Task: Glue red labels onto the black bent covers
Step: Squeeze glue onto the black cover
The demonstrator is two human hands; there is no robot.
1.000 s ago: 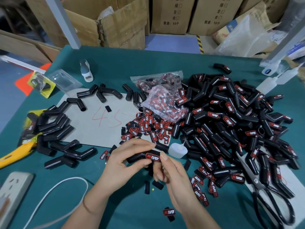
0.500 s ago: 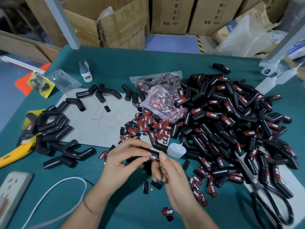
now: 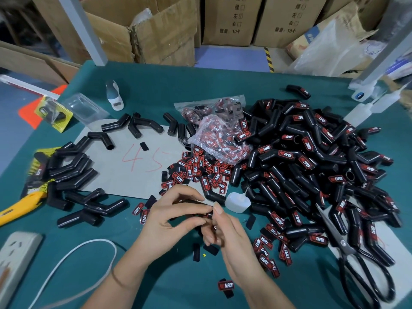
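Head view: left hand (image 3: 165,219) grips black bent cover (image 3: 191,216); right hand (image 3: 225,228) pinches its end. Advise firm, even thumb pressure to seat the label squarely.

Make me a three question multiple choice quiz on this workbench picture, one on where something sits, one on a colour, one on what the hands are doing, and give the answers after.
1. Where do the scissors lie?
A. at the right near edge, beside the big pile of labelled covers
B. on the grey card marked 45
C. beside the power strip

2. What colour is the utility knife at the left edge?
A. red
B. yellow
C. white

3. What are the two hands doing?
A. resting flat on the table
B. squeezing the glue bottle
C. holding one black cover between them

Answers: 1 A, the scissors lie partly on white paper next to the pile. 2 B, its handle is yellow. 3 C, the left hand and right hand both pinch the same cover above the table.
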